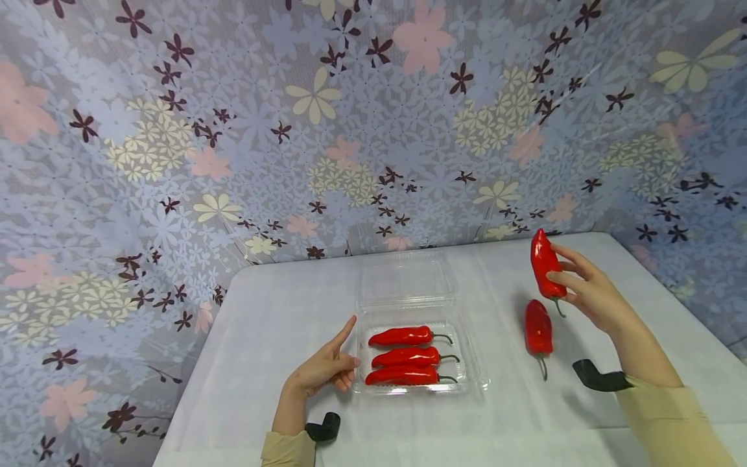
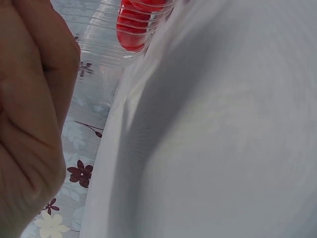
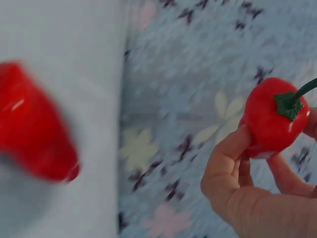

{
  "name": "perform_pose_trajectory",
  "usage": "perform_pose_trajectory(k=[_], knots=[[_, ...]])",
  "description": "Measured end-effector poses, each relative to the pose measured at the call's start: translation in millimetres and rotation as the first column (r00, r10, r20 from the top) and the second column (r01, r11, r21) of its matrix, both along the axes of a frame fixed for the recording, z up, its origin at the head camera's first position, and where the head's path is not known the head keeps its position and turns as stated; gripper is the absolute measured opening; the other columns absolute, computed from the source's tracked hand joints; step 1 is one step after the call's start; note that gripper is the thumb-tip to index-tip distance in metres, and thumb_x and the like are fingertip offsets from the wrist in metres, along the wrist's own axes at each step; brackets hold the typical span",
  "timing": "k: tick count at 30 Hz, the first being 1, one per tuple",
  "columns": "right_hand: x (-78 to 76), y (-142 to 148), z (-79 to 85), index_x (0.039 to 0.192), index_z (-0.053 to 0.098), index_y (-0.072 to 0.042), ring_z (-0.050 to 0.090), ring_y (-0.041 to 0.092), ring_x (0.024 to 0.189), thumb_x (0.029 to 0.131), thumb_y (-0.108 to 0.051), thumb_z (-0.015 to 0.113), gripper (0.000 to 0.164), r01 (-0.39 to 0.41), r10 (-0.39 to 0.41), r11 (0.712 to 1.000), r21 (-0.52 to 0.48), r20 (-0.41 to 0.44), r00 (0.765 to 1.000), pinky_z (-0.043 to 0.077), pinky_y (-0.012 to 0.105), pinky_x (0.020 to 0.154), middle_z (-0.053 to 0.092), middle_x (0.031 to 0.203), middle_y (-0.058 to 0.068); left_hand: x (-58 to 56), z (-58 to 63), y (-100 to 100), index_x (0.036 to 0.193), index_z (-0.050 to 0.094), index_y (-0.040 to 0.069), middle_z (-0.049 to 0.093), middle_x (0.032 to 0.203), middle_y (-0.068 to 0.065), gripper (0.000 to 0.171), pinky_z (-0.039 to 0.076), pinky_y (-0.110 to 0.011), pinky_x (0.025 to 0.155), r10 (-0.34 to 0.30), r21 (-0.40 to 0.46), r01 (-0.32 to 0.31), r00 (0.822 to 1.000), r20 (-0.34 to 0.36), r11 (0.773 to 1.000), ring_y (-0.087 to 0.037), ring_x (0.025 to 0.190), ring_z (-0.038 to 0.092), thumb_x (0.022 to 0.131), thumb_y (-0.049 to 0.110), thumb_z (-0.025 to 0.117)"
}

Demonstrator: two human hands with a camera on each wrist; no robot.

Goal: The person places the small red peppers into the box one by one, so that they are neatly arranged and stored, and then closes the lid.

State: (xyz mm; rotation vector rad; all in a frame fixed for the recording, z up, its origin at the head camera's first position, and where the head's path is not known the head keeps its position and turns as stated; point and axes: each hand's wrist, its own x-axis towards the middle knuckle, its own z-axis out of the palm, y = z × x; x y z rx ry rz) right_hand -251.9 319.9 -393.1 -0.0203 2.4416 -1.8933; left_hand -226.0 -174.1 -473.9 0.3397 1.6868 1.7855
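Note:
My right hand (image 1: 589, 292) pinches a red pepper (image 1: 546, 264) above the table, its tip up and green stem down. In the right wrist view that pepper (image 3: 275, 119) shows its stem end between thumb and fingers. A second red pepper (image 1: 538, 327) lies on the cloth below. Several red peppers (image 1: 408, 356) lie side by side in a clear plastic clamshell box (image 1: 467, 389), stems to the right. My left hand (image 1: 323, 370) is at the box's left side, index finger stretched forward and thumb by the wall. Whether it touches the box, I cannot tell for sure.
The box's clear lid (image 1: 404, 277) lies folded back toward the wall. White cloth covers the table (image 1: 262, 311). Behind it hangs a flowered fabric (image 1: 350, 130). Black camera mounts sit at both wrists (image 1: 323, 428).

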Motion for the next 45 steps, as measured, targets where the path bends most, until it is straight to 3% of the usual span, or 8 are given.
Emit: perform_pose_trajectory(k=[5,10,16,23,28,33,36,45], knots=[[-7.6,-32,26.0,0.152,0.021,-0.022,0.040,0.018,0.109,0.097,-0.020,0.053,0.063,-0.113,0.109,0.991,-0.067,-0.063,0.992,0.052,0.022,0.077,0.020,0.141,0.019,-1.0,-0.8,-1,0.153,0.001,0.030,0.056,0.060,-0.004,0.087,0.054,-0.025,0.049,-0.006,-0.002,0.006,1.000,-0.007,1.000,-0.010,0.046,0.056,0.091,0.001,0.056],[-10.1,-65,44.8,0.149,0.029,-0.022,0.046,0.021,0.108,0.096,-0.012,0.054,0.060,-0.237,0.225,0.967,-0.098,-0.118,0.967,0.053,0.027,0.079,0.028,0.134,0.011,-1.0,-0.7,0,0.153,0.002,0.031,0.055,0.061,-0.004,0.087,0.054,-0.025,0.049,-0.008,-0.011,0.008,1.000,-0.007,1.000,-0.010,0.046,0.055,0.091,0.002,0.056],[-20.3,-96,48.1,0.148,0.032,-0.021,0.048,0.030,0.110,0.094,-0.013,0.058,0.061,-0.384,0.378,0.922,-0.042,-0.111,0.919,0.053,0.035,0.081,0.033,0.134,0.016,-1.9,0.2,-1,0.153,0.002,0.031,0.055,0.060,-0.004,0.086,0.054,-0.026,0.049,-0.007,-0.011,0.007,1.000,-0.014,1.000,-0.011,0.046,0.055,0.092,0.003,0.056],[-37.6,-131,32.7,0.147,0.033,-0.016,0.048,0.035,0.110,0.091,-0.011,0.062,0.063,-0.576,0.574,0.818,0.000,-0.084,0.815,0.053,0.044,0.078,0.035,0.136,0.019,-4.0,1.1,-1,0.153,0.003,0.030,0.055,0.061,-0.004,0.086,0.054,-0.025,0.050,0.003,-0.018,-0.004,1.000,-0.026,1.000,-0.010,0.047,0.055,0.091,0.003,0.056],[-40.2,-157,18.9,0.146,0.037,-0.015,0.049,0.036,0.107,0.088,-0.014,0.064,0.064,-0.686,0.686,0.727,0.024,-0.011,0.727,0.054,0.046,0.075,0.040,0.132,0.019,-3.4,-1.0,-1,0.153,0.004,0.031,0.055,0.061,-0.004,0.086,0.054,-0.026,0.050,0.006,-0.022,-0.006,1.000,-0.018,1.000,-0.011,0.047,0.055,0.091,0.002,0.056],[-40.8,-177,6.2,0.143,0.042,-0.014,0.050,0.032,0.108,0.086,-0.013,0.066,0.061,-0.777,0.777,0.624,0.079,0.039,0.628,0.051,0.043,0.082,0.048,0.127,0.012,-3.6,-2.5,0,0.153,0.005,0.032,0.054,0.061,-0.004,0.085,0.054,-0.026,0.050,0.007,-0.023,-0.007,1.000,-0.021,1.000,-0.010,0.046,0.055,0.091,0.003,0.057],[-39.8,-185,-1.0,0.141,0.045,-0.015,0.050,0.030,0.109,0.085,-0.013,0.066,0.060,-0.813,0.809,0.575,0.088,0.085,0.582,0.051,0.042,0.082,0.051,0.127,0.008,-3.7,-3.3,0,0.153,0.006,0.031,0.054,0.061,-0.004,0.084,0.054,-0.025,0.050,0.010,-0.029,-0.010,1.000,-0.021,1.000,-0.011,0.046,0.055,0.091,0.004,0.056],[-34.6,-196,-19.7,0.136,0.052,-0.016,0.051,0.027,0.106,0.083,-0.008,0.065,0.056,-0.869,0.848,0.492,0.058,0.195,0.493,0.053,0.039,0.081,0.053,0.123,0.004,-3.4,-3.2,0,0.153,0.004,0.030,0.054,0.061,-0.004,0.085,0.054,-0.026,0.050,0.011,-0.038,-0.012,1.000,-0.028,0.999,-0.011,0.046,0.055,0.091,0.003,0.056]])
